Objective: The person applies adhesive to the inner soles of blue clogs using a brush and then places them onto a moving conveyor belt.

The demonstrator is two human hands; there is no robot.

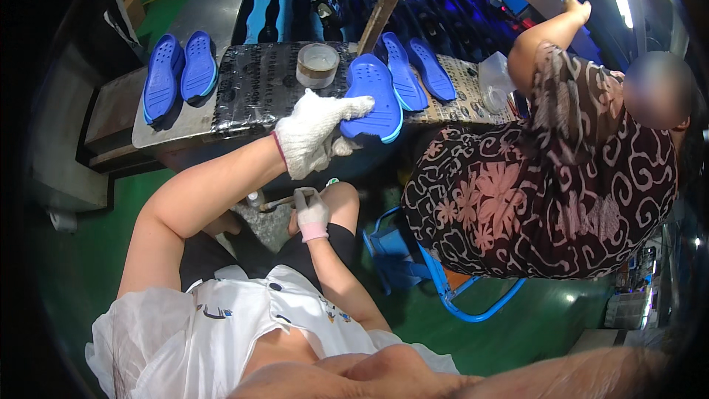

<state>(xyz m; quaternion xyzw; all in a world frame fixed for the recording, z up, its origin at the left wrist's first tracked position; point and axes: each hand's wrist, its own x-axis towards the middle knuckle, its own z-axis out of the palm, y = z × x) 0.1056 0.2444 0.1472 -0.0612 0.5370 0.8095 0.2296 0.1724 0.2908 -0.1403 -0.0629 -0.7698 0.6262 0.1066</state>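
Worktable: long grey metal surface (pixel 221 0), bearing blue moulded soles in pairs at left (pixel 162 77) and right (pixel 401 77), apparently kept near the edge for easy reach.
Held sole: blue, moulded, with a lighter blue rim (pixel 374 92), raised at the table's near edge, broad face up, probably to expose it.
Left hand: white knit glove (pixel 312 133), clamped on the sole's left side, thumb above; other fingers partly hidden.
Right hand: pink-cuffed white glove (pixel 313 210), fingers closed around a thin brown handle (pixel 278 204); its far end is unclear.

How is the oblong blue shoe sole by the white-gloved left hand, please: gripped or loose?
Gripped: the left hand holds the sole, thumb across its face, a finger showing near its lower edge.
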